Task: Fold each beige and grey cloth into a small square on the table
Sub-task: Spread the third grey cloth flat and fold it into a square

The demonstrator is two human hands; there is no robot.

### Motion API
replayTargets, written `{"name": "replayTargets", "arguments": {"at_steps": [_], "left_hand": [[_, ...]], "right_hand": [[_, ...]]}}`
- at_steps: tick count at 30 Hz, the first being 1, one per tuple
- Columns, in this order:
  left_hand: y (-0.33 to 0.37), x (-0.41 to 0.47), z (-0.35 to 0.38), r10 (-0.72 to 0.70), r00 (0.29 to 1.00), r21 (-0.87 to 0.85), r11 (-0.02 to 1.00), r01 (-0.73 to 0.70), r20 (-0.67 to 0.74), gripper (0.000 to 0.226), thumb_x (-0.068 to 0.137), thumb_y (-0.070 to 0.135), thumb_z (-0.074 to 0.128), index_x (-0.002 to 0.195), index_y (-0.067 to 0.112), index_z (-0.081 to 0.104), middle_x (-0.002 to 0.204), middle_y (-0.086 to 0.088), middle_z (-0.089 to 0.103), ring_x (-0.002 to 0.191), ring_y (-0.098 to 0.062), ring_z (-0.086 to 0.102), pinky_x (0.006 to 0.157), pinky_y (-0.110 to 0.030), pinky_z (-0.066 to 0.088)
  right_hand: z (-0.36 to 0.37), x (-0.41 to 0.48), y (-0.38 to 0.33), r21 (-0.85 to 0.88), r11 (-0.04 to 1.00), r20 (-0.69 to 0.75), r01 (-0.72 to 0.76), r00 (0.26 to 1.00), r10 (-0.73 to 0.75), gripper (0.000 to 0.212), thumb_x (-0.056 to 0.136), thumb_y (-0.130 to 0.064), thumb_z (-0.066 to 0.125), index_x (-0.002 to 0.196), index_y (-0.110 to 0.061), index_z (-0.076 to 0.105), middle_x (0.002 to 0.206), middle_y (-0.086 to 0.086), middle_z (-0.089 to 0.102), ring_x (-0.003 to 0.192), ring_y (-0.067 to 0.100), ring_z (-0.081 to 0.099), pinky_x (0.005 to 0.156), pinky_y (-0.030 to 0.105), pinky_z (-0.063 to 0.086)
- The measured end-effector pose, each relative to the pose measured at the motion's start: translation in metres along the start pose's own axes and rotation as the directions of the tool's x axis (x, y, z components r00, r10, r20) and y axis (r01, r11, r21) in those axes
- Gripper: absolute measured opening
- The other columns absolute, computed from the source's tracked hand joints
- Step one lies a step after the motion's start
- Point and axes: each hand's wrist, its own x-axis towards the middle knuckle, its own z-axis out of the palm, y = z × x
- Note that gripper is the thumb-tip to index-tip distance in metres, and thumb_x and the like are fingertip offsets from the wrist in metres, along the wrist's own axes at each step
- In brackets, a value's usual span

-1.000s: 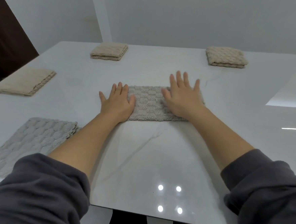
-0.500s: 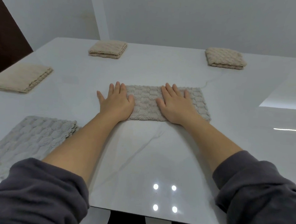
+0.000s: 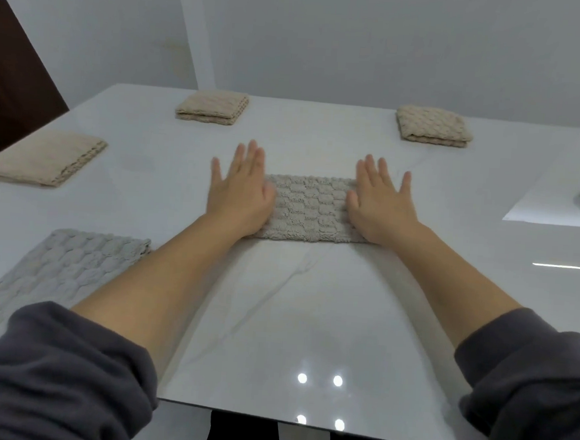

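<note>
Head view, textured beige cloth (image 3: pixel 311 209), folded rectangle

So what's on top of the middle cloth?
Both open hands: left hand flat over its left end, right hand flat over its right end. Both end edges of the cloth are hidden.

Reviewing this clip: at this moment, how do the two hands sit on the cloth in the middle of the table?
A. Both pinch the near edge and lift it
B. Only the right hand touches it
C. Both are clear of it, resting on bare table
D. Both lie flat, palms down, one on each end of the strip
D: the left hand and right hand lie open, palms down, on opposite ends of the folded strip of cloth, which lies flat on the table.
</note>
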Motion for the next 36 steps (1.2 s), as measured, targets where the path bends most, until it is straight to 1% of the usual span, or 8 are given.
{"name": "replayTargets", "arguments": {"at_steps": [2, 5, 7, 11, 16, 21, 28, 36], "left_hand": [[0.029, 0.008, -0.001, 0.101, 0.995, -0.042, 0.994, -0.1, 0.023, 0.06, 0.101, 0.032, 0.019, 0.156, 0.013, 0.002, 0.164, 0.0, -0.007, 0.15, -0.014, -0.008, 0.12, -0.049, -0.005], [0.05, 0.012, 0.013, 0.164, 0.976, -0.073, 0.985, -0.154, 0.144, 0.058, 0.101, 0.031, 0.017, 0.156, 0.017, 0.004, 0.164, 0.004, -0.006, 0.149, -0.012, -0.007, 0.12, -0.048, -0.005], [0.048, 0.012, 0.023, 0.173, 0.965, -0.074, 0.984, -0.162, 0.197, 0.057, 0.102, 0.031, 0.016, 0.156, 0.019, 0.003, 0.164, 0.006, -0.005, 0.149, -0.011, -0.006, 0.12, -0.048, -0.005], [0.047, 0.011, 0.026, 0.159, 0.964, -0.067, 0.987, -0.148, 0.212, 0.057, 0.102, 0.032, 0.014, 0.156, 0.02, 0.004, 0.164, 0.007, -0.002, 0.15, -0.011, -0.004, 0.12, -0.048, -0.004], [0.047, 0.009, 0.027, 0.073, 0.975, -0.067, 0.996, -0.06, 0.208, 0.057, 0.101, 0.033, 0.013, 0.156, 0.018, 0.004, 0.164, 0.004, -0.002, 0.15, -0.013, -0.004, 0.12, -0.05, -0.004], [0.037, 0.006, 0.028, -0.072, 0.981, -0.06, 0.995, 0.084, 0.18, 0.059, 0.101, 0.034, 0.013, 0.156, 0.014, 0.005, 0.164, 0.0, -0.001, 0.15, -0.015, -0.004, 0.12, -0.049, -0.006], [0.023, -0.003, 0.027, -0.306, 0.942, -0.039, 0.949, 0.314, 0.139, 0.064, 0.098, 0.034, 0.016, 0.155, 0.007, 0.007, 0.164, -0.007, -0.001, 0.15, -0.021, -0.003, 0.12, -0.05, -0.005], [-0.015, -0.016, 0.018, -0.398, 0.893, 0.007, 0.914, 0.406, 0.209, 0.064, 0.099, 0.039, 0.009, 0.155, 0.009, 0.0, 0.164, -0.005, -0.006, 0.15, -0.021, -0.008, 0.116, -0.058, -0.011]], "right_hand": [[-0.001, 0.006, -0.023, 0.039, 0.993, 0.018, 0.108, 0.994, -0.109, 0.06, 0.102, -0.032, 0.017, 0.156, -0.01, 0.0, 0.164, 0.005, -0.006, 0.15, 0.021, -0.008, 0.119, 0.052, -0.005], [0.013, 0.011, -0.038, 0.071, 0.979, 0.102, 0.193, 0.975, -0.199, 0.059, 0.103, -0.031, 0.016, 0.156, -0.013, -0.001, 0.164, 0.003, -0.006, 0.15, 0.019, -0.008, 0.12, 0.05, -0.005], [0.022, 0.011, -0.035, 0.071, 0.976, 0.122, 0.206, 0.969, -0.213, 0.058, 0.103, -0.032, 0.015, 0.156, -0.014, -0.001, 0.164, 0.001, -0.006, 0.15, 0.018, -0.008, 0.12, 0.048, -0.005], [0.022, 0.01, -0.034, 0.062, 0.979, 0.12, 0.194, 0.972, -0.201, 0.057, 0.103, -0.033, 0.015, 0.156, -0.016, 0.001, 0.164, -0.001, -0.004, 0.15, 0.016, -0.006, 0.12, 0.047, -0.005], [0.022, 0.009, -0.036, 0.065, 0.992, 0.121, 0.108, 0.986, -0.115, 0.058, 0.102, -0.033, 0.015, 0.156, -0.015, 0.003, 0.164, 0.0, -0.003, 0.15, 0.017, -0.005, 0.12, 0.049, -0.004], [0.026, 0.009, -0.027, 0.08, 0.996, 0.085, -0.043, 0.996, 0.037, 0.06, 0.101, -0.033, 0.017, 0.156, -0.011, 0.006, 0.164, 0.003, 0.0, 0.15, 0.02, -0.003, 0.12, 0.05, -0.003], [0.024, -0.002, -0.013, 0.128, 0.942, 0.072, -0.311, 0.95, 0.304, 0.063, 0.099, -0.032, 0.017, 0.155, -0.006, 0.004, 0.164, 0.007, -0.002, 0.15, 0.025, -0.005, 0.118, 0.055, -0.005], [0.019, -0.013, 0.012, 0.125, 0.93, 0.136, -0.345, 0.935, 0.329, 0.063, 0.098, -0.032, 0.012, 0.155, -0.008, 0.001, 0.164, 0.004, -0.002, 0.15, 0.023, -0.008, 0.115, 0.061, -0.008]]}}
